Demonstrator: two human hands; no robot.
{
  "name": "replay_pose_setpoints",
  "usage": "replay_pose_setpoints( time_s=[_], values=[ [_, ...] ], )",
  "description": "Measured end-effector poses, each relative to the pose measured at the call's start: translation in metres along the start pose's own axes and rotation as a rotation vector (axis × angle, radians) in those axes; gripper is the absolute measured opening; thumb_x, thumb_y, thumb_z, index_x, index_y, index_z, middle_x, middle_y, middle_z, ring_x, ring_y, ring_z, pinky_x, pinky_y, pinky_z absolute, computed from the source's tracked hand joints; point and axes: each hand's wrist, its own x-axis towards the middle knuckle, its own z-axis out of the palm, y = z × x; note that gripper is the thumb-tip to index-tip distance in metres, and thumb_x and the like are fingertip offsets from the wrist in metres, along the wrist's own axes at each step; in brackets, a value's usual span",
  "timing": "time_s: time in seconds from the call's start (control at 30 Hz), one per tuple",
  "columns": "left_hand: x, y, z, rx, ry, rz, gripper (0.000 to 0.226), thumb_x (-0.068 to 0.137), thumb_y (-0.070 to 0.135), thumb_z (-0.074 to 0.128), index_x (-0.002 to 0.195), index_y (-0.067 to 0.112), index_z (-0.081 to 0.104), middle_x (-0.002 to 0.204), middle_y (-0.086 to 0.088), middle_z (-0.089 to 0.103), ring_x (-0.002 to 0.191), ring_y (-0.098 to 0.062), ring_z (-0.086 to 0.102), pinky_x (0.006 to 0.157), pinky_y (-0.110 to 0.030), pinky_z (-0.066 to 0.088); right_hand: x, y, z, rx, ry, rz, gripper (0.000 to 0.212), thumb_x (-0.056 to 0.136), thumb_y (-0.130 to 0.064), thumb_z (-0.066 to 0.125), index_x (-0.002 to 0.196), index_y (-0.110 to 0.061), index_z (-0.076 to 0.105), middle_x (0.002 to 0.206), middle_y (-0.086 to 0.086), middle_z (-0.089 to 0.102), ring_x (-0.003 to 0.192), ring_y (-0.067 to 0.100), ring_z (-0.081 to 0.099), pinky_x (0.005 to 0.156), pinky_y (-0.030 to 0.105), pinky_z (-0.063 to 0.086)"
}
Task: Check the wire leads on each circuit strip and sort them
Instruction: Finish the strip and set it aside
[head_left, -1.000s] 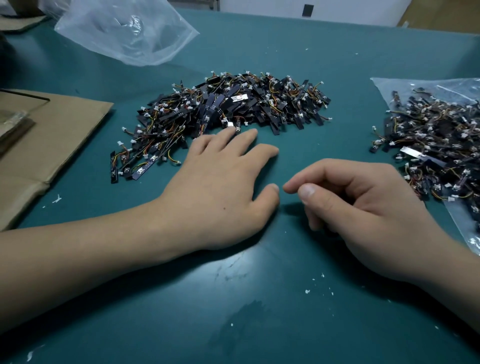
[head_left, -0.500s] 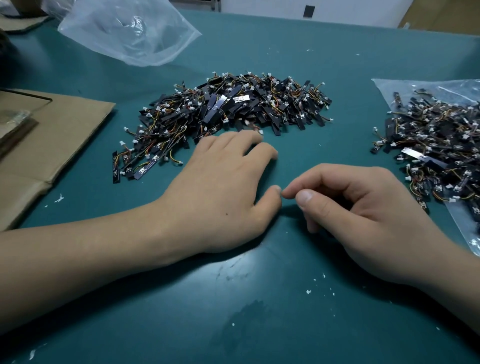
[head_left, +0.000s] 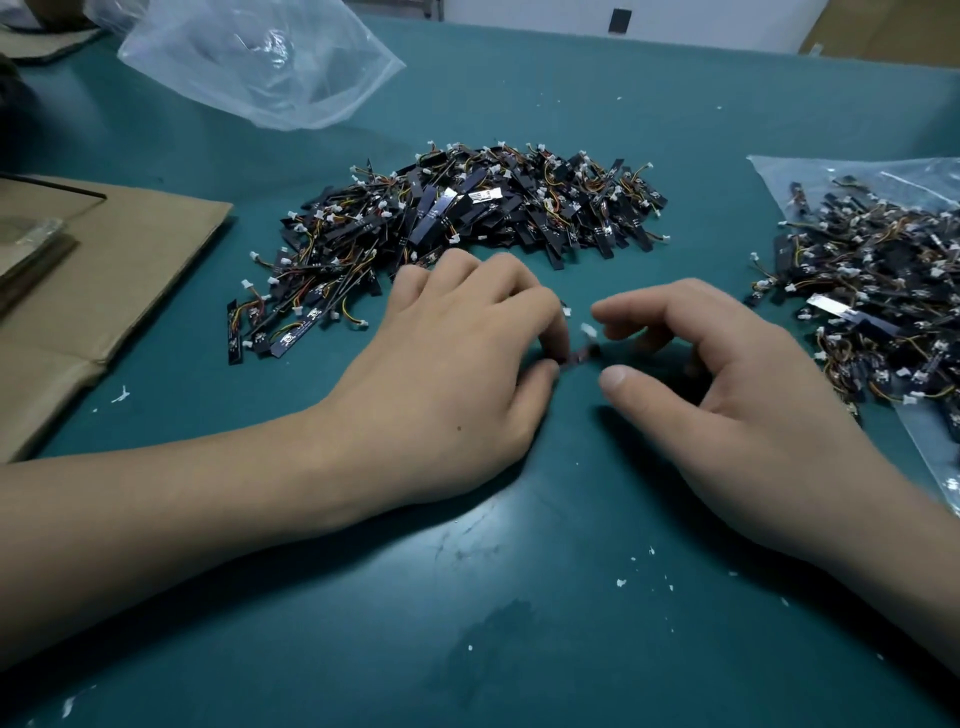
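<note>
A crumpled clear plastic bag (head_left: 260, 62) lies far back-left on the teal bench (head_left: 519, 597); flat brown cardboard (head_left: 114, 270) covers its left edge, and white specks (head_left: 621, 583) dot it.

That strip (head_left: 581, 356) between left hand (head_left: 447, 374) and right hand (head_left: 737, 395) is just a blurry smear, leads unreadable. The bagged strips (head_left: 883, 291) at the right edge of the tabletop (head_left: 519, 623) get cropped.

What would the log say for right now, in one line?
left hand: pinches strip | right hand: curled beside strip, grip unclear | pile: behind hands | bag: right, holds strips
</note>
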Motion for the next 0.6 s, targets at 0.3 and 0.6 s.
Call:
replay_pose_setpoints(
  time_s=[0.3, 0.6],
  values=[
    [0.0005, 0.0012, -0.0006, -0.113, 0.072, 0.102, 0.004, 0.097, 0.033, 0.051, 0.096, 0.034, 0.055, 0.097, 0.018, 0.056, 0.096, -0.012, 0.045, 0.086, -0.033, 0.027, 0.0020, -0.0021, 0.0004, -0.081, -0.054, -0.048, 0.007, 0.095, -0.036, 0.068, 0.091, -0.031, 0.072, 0.109, -0.018, 0.065, 0.107, 0.012, 0.059, 0.098, 0.021, 0.040],
    [-0.0019, 0.0024, -0.0061, -0.303, 0.145, 0.141, 0.017, 0.097, 0.036, 0.052, 0.108, 0.026, 0.061, 0.090, 0.018, 0.058, 0.084, -0.009, 0.048, 0.083, -0.040, 0.043, 0.0015, -0.0034, -0.0017, 0.013, -0.029, -0.079, 0.008, 0.093, -0.031, 0.063, 0.091, -0.025, 0.068, 0.098, -0.011, 0.069, 0.098, 0.014, 0.063, 0.088, 0.031, 0.048]
  ],
)
